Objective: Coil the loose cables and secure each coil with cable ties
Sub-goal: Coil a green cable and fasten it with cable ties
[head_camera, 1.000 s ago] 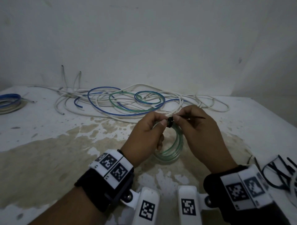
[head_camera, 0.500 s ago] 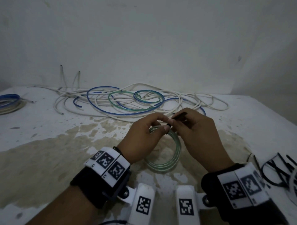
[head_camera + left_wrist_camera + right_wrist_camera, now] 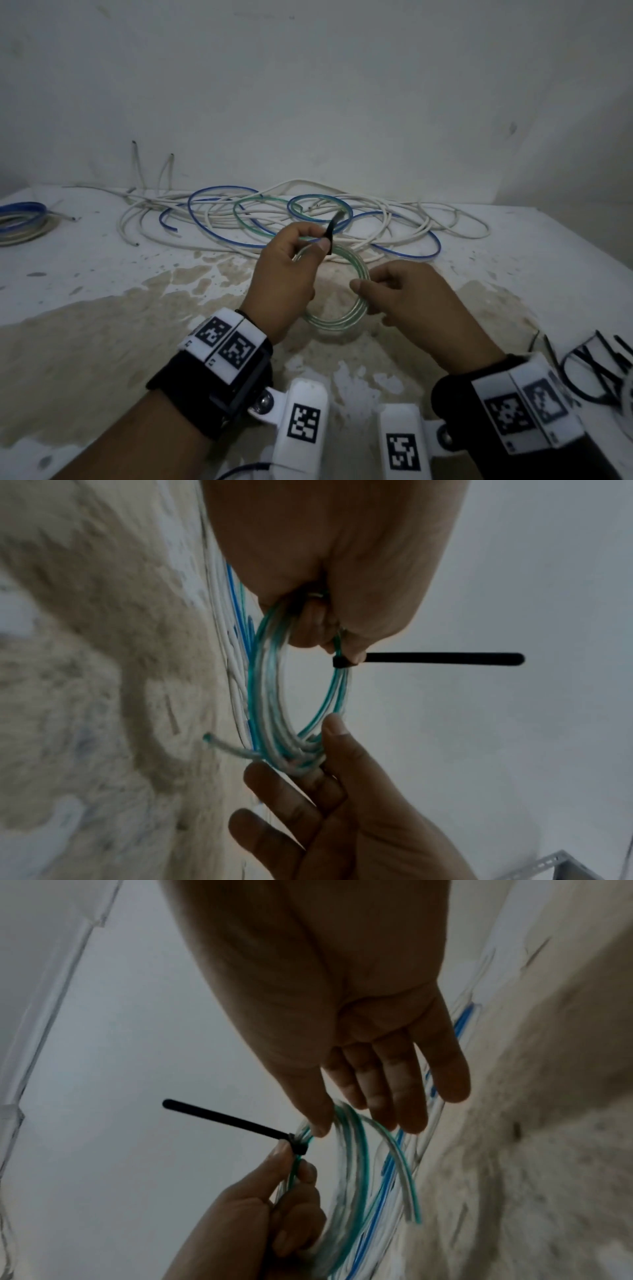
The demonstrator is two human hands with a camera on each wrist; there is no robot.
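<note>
The person is holding a green coil [image 3: 337,291] up between both hands, just above the stained table [image 3: 102,274]. The left hand [image 3: 284,274] is raised a little higher, its wrist angled inward, thumb and forefinger curling round the top of the coil and pinching the strands right under the head of a black cable tie [image 3: 428,659]. The tie is wrapping the strands just beyond that thumb tip, and its free tail is sticking straight out past the fingers, away from the palm. The right hand [image 3: 411,298] is reaching in from the other side with its back turned up; its fingers [image 3: 404,1096] are lying nearly straight and close together, the thumb and fingertips lightly touching the coil's opposite side. One loose cable end is poking out of the coil near those fingertips. Beyond both hands, loose cables [image 3: 308,219] in white and blue are sprawling across the table. Spare black ties [image 3: 596,370] are lying beside the right wrist.
</note>
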